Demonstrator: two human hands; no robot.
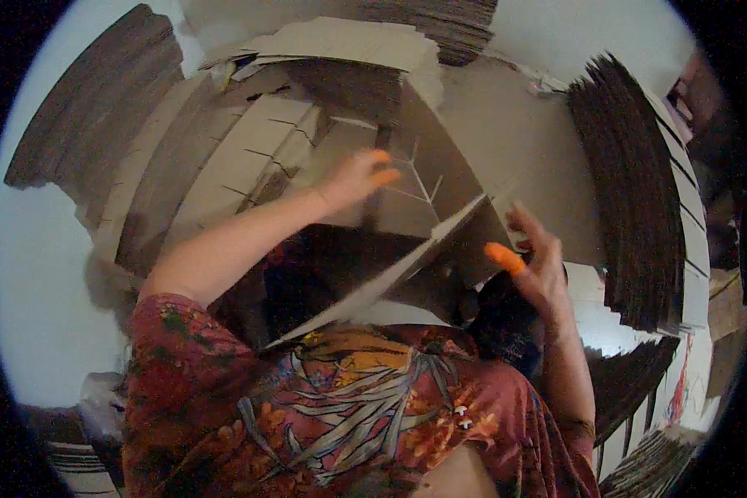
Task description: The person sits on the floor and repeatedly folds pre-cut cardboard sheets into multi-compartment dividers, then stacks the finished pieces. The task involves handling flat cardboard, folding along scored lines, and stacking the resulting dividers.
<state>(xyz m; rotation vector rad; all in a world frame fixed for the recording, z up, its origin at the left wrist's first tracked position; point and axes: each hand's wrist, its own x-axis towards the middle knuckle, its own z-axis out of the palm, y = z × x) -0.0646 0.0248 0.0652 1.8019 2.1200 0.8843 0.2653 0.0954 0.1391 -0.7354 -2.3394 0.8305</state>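
Slotted cardboard strips stand crossed in a partly joined divider (427, 187) in front of me. My left hand (358, 178) reaches over its left side, two fingertips in orange covers. Those tips are a little apart, beside the thin edges of the crossed strips, and I see nothing between them. A long cardboard piece (373, 286) slants from my shirt up to the divider, its edge pale. My right hand (541, 259) hovers to the right of that piece, slightly blurred, fingers spread and holding nothing; its thumb wears an orange cover.
Slotted cardboard strips (239, 158) lie in stacks at the left. Tall stacks of brown cardboard stand at the far left (100, 104) and right (635, 199). More pale sheets (349, 41) are piled at the back. Another dark stack (631, 386) sits by my right elbow.
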